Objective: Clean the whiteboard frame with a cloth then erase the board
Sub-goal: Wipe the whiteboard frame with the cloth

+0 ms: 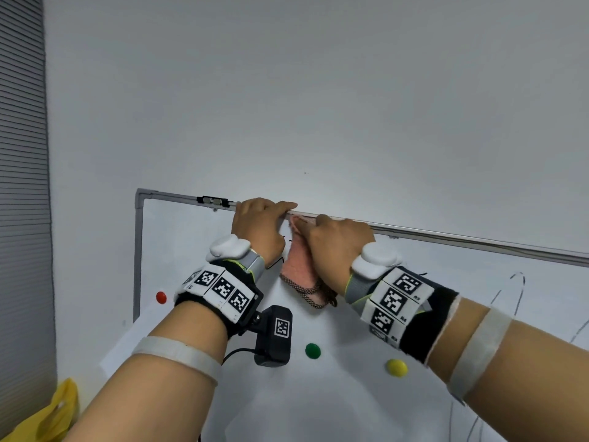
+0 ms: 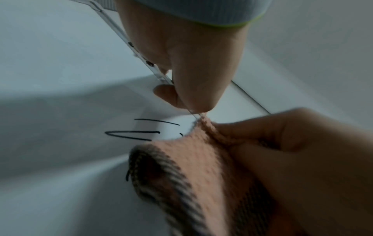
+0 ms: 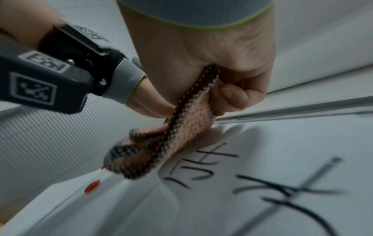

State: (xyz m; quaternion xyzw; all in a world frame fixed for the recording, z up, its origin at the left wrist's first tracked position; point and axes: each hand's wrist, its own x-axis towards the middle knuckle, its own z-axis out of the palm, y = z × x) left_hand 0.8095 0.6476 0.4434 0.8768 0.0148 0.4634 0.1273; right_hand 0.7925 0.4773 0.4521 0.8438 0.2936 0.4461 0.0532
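A whiteboard with a grey frame (image 1: 446, 239) leans against the wall. My left hand (image 1: 271, 212) grips the top rail, fingers curled over it and thumb below, as the left wrist view shows on the rail (image 2: 141, 55). Right beside it my right hand (image 1: 331, 231) clutches a pink cloth (image 1: 299, 266) with a dark woven border and presses its upper edge on the top rail. The cloth (image 3: 191, 124) hangs bunched from my right fist (image 3: 222, 79) over the board. Black marker writing (image 3: 201, 167) lies just below the cloth.
Red (image 1: 161, 297), green (image 1: 312, 350) and yellow (image 1: 396, 367) magnets stick to the board. A black clip (image 1: 213, 200) sits on the top rail left of my left hand. Grey blinds (image 1: 22, 186) stand at the far left, with a yellow bag (image 1: 54, 413) below.
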